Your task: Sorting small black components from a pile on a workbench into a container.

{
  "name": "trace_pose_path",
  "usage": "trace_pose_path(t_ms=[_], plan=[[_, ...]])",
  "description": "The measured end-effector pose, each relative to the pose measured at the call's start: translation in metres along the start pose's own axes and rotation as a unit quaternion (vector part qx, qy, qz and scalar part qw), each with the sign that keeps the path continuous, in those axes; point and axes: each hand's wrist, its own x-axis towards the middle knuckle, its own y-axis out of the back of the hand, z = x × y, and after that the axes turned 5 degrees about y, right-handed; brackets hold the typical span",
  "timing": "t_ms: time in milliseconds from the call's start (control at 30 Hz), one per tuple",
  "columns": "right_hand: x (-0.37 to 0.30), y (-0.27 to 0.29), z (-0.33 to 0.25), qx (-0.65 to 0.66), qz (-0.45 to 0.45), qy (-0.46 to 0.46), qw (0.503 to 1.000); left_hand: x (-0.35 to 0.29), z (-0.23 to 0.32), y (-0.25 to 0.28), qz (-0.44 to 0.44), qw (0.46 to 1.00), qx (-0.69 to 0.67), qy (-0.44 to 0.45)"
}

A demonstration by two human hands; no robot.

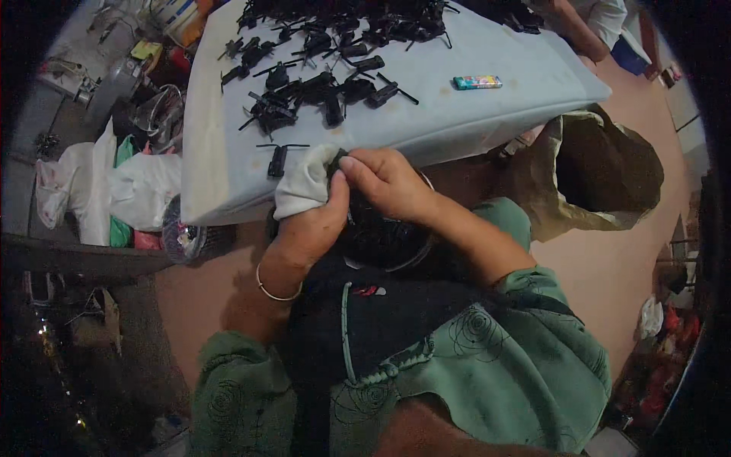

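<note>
A white cloth is bunched in my left hand, whose fingers are mostly hidden under its folds. Between the cloth and my right hand shows a small black part. My right thumb and fingers pinch it, and my left thumb presses close beside it. Just left of the cloth, a single black part with thin arms lies near the table's front edge. Below my hands, partly hidden by my right forearm, is a round container with dark pieces in it.
Many similar black parts are heaped across the white-covered table. A colourful small packet lies to their right. A large open brown sack stands at right. Plastic bags sit at left. Another person's arm shows at far right.
</note>
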Motion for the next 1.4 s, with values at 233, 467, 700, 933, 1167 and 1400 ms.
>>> trace_pose_path(t_ms=[233,467,700,933,1167,1400], plan=[[-0.001,-0.023,0.028,0.081,0.023,-0.05,0.995,-0.008,-0.007,0.003,-0.042,0.972,0.227,-0.041],[-0.002,-0.012,0.002,0.243,-0.039,-0.047,0.968,-0.01,0.001,0.005,-0.013,0.991,-0.105,0.077],[-0.002,-0.01,0.004,0.144,-0.033,-0.007,0.989,-0.008,-0.006,0.005,0.003,0.999,0.044,-0.011],[-0.005,-0.022,0.014,0.178,0.021,-0.031,0.983,-0.01,-0.018,0.0,0.018,0.991,0.112,-0.077],[-0.001,0.01,0.01,0.055,0.009,0.021,0.998,-0.003,0.003,0.013,-0.046,0.965,-0.206,0.158],[-0.001,0.024,0.003,-0.066,-0.068,0.083,0.992,-0.002,-0.004,0.016,-0.037,0.987,-0.004,0.158]])
